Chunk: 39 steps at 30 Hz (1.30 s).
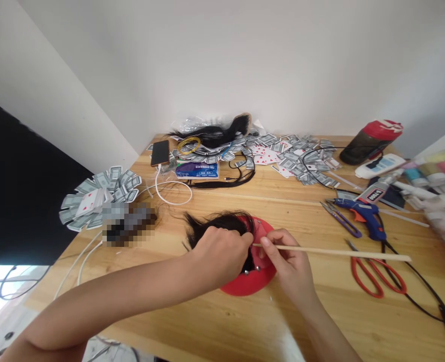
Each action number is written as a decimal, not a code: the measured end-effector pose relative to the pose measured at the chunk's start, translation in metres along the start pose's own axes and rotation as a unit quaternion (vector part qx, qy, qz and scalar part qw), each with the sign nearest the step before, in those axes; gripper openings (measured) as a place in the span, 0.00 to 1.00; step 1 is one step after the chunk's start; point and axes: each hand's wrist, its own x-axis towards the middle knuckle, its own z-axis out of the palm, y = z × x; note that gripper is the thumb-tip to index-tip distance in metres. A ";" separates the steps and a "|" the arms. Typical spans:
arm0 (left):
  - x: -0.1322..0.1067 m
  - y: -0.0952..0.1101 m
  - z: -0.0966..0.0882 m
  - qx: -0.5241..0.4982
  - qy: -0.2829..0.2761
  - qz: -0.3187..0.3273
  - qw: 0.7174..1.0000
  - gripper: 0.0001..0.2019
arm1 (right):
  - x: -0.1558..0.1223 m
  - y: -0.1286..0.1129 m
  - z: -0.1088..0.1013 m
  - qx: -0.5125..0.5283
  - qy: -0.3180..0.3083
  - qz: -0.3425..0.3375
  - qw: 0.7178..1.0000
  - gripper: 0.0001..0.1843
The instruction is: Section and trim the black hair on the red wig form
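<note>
left hand [218, 254] curled palm-down, right hand [288, 261] pinching, forearms converging

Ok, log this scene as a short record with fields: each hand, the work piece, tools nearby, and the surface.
left hand: left hand pressing black hair onto the red disc
right hand: right hand, fingers pinching a thin wooden stick whose tip meets the disc
work piece: red disc flat on the wooden table, hair partly covering it
tools nearby: red scissors, blue glue gun, purple snips, all to the right
further back: scattered playing cards, phone
</note>
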 end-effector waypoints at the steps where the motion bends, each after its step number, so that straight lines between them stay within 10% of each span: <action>1: -0.001 0.001 0.000 0.003 0.002 0.006 1.000 0.07 | 0.000 0.000 0.000 0.001 0.003 0.002 1.000 0.14; 27: -0.019 -0.033 0.032 0.019 0.189 0.251 0.949 0.08 | -0.001 0.000 0.003 -0.012 0.041 0.048 0.998 0.19; 33: -0.007 -0.036 0.043 -0.310 0.205 0.251 0.894 0.10 | -0.006 0.001 0.005 -0.008 0.084 0.068 0.994 0.20; 39: -0.006 -0.036 0.052 -0.415 0.207 0.188 0.866 0.13 | -0.005 0.004 0.001 0.005 0.050 0.049 0.998 0.16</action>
